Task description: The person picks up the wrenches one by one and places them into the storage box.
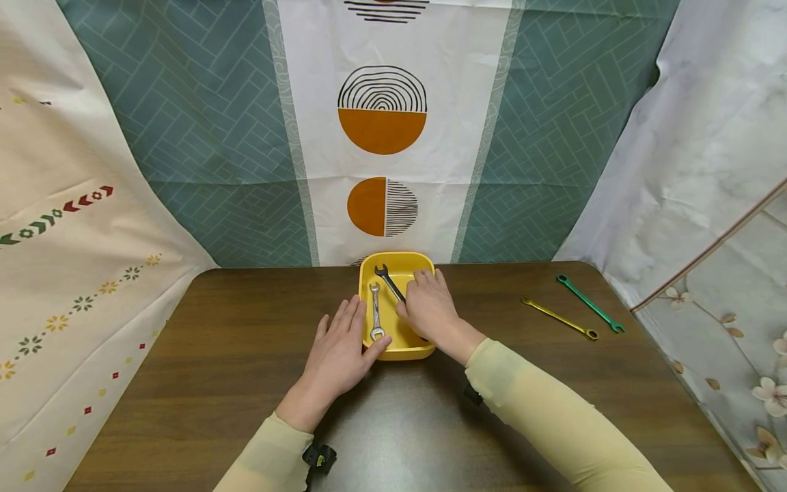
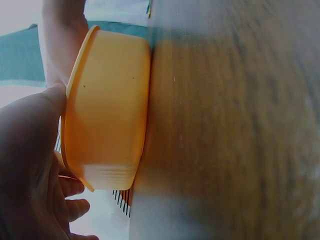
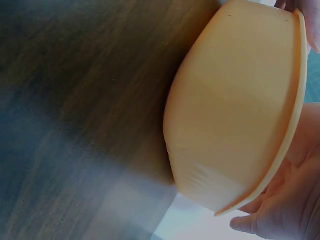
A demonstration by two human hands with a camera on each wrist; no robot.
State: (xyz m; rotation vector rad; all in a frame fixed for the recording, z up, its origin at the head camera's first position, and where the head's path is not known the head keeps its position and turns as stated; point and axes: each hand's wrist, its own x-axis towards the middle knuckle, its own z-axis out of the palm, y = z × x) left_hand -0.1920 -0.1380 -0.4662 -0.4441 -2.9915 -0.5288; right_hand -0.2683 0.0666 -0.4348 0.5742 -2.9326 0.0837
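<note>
A yellow tray sits at the far middle of the table, near the patterned cloth. Inside it, a silver wrench lies along the left side. A dark wrench slants across the tray, its middle hidden under my right hand. That hand reaches over the right rim with fingers bent down and the thumb beside the dark wrench, which it grips. My left hand rests against the tray's left side, fingers straight along the rim and thumb over the near left corner. The left wrist view shows this thumb at the rim.
A yellow wrench and a green wrench lie on the brown table to the right. Behind the table hangs a green and white cloth, with more fabric on both sides.
</note>
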